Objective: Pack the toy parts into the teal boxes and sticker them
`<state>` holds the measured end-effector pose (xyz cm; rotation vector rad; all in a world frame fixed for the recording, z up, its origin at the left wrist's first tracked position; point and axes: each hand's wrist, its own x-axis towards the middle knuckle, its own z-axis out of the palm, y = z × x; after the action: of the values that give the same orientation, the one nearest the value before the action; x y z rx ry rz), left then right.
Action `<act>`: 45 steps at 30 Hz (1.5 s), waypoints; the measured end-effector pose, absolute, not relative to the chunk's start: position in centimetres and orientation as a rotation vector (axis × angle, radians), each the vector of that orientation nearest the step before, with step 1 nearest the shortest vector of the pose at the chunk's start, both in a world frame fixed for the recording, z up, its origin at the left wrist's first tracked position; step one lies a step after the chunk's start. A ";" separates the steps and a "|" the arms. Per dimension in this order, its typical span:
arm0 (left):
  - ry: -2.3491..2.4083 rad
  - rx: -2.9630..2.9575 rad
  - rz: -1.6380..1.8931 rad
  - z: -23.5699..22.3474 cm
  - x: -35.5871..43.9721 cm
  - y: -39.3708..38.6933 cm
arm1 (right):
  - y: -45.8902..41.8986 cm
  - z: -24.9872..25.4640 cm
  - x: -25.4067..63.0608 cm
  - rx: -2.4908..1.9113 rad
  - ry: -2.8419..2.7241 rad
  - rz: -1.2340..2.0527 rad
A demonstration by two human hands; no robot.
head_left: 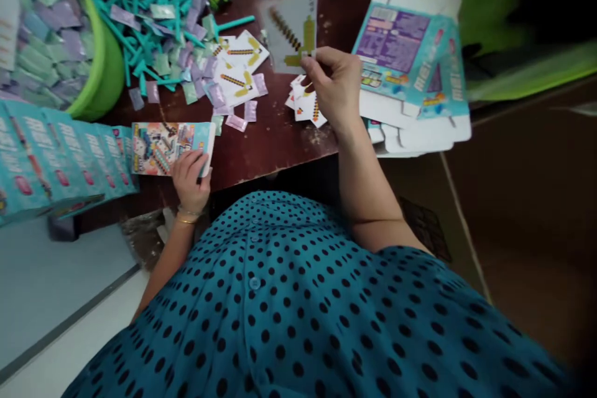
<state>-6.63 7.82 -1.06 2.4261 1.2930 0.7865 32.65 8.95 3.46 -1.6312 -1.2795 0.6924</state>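
From where I stand, with twelve o'clock straight ahead of the person, it all hangs on the line between the box (152,146) and the sheet (284,28). The box lies on the table (261,152) near its front edge, picture side up, its long axis running from nine to three. The left hand (190,183) has it by the three o'clock end: fingers close together across the printed face, thumb bent round the near corner. That hand is plainly the nearer one to the box. Whether that end is open, I can't make out.

The right hand (336,84) pinches the sheet between thumb and forefinger at its five o'clock corner. The sheet is held up, long axis roughly twelve to six, a yellow-and-brown pick printed on it; I can't tell if it sits in a clear sleeve. From the right fingertips the box lies toward eight o'clock; from the box, the sheet is out at about half past one, well apart.

Spread cards (240,68) and some little packets (237,123) lie between the two, beyond the box at one o'clock. A smaller stack (304,106) sits at eight from the right hand, partly hidden by it. Flat cartons (420,68) lie at two o'clock, just past the right wrist.
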 end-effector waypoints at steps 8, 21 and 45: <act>1.341 2.307 0.997 3.9 -4.1 9.0 | 5.2 5.7 35.5 -1.563 -1.122 0.750; 1.637 1.550 1.467 11.7 -4.6 13.0 | 10.8 6.7 30.2 -1.261 -1.253 1.009; 1.654 1.722 1.749 11.8 -7.5 13.1 | 15.8 -2.1 16.3 -1.701 -2.204 0.645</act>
<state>-7.49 13.09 11.79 1.7224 1.6544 1.7491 16.31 15.84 -2.07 -1.7010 -2.2038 0.6454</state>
